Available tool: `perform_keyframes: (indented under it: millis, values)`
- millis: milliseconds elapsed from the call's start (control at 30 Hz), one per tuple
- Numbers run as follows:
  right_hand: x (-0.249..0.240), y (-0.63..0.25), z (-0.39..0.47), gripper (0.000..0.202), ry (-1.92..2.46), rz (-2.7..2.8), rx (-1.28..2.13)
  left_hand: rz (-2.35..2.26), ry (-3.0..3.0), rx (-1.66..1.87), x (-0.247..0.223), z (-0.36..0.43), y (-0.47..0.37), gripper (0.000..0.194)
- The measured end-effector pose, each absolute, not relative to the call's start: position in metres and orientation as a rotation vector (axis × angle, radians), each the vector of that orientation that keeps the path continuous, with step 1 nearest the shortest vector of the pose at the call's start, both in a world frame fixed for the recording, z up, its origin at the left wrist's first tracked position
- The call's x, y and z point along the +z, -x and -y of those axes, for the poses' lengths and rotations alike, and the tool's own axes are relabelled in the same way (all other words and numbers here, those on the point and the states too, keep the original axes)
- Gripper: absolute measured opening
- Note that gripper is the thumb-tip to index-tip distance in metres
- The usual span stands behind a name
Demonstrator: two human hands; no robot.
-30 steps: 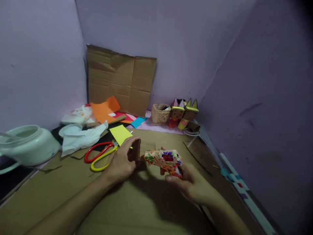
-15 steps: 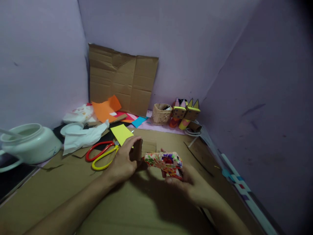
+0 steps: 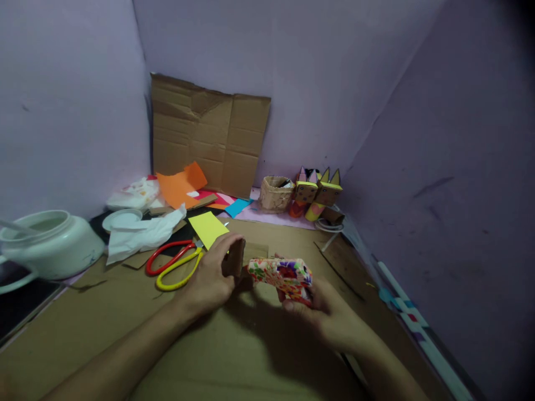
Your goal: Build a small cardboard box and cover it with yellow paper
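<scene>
My left hand [image 3: 213, 275] is closed around a brown cardboard piece [image 3: 234, 259], which looks curved or folded; its far side is hidden. To its right, my right hand [image 3: 324, 312] grips a glue gun [image 3: 280, 272] with a bright floral pattern. The gun's barrel points left toward the cardboard, its tip close to it; whether they touch I cannot tell. A dark cord shows below my right wrist. Beside my left hand lie scissors [image 3: 178, 284] with one red and one yellow handle, and a yellow paper sheet [image 3: 208, 229].
A white pot [image 3: 71, 250] stands at the left, near crumpled white tissue [image 3: 144, 234]. Orange paper [image 3: 178, 186] lies before a leaning cardboard sheet [image 3: 209, 139]. Farther back are a woven basket [image 3: 276, 196] and two eared paper figures [image 3: 317, 195]. Walls enclose the cardboard-covered table [image 3: 200, 356].
The cardboard piece in my left hand has turned slightly, its edge shifting a little to the right. My right hand and the glue gun have hardly moved.
</scene>
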State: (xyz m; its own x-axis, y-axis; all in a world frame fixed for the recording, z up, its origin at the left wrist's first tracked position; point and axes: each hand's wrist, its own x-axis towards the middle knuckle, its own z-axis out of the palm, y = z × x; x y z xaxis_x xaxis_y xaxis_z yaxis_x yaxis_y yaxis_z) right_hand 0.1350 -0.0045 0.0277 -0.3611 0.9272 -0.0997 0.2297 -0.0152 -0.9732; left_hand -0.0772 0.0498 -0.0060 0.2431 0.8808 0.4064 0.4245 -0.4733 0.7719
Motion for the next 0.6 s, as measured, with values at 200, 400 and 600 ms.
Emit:
perform_keyframes:
  millis: [200, 400, 600]
  values:
    - [0.0289, -0.1349, 0.0047, 0.015, 1.219, 1.645, 1.407, -1.18, -2.015, 1.156, -0.0059, -0.0478, 0.0773, 0.055]
    - [0.027, -0.1357, 0.0042, 0.014, 1.231, 1.643, 1.354, -1.195, -2.05, 1.151, -0.0072, -0.0465, 0.0776, 0.056]
    - [0.0205, -0.1373, 0.0023, 0.015, 1.229, 1.629, 1.338, -1.181, -2.055, 1.154, -0.0084, -0.048, 0.0773, 0.057]
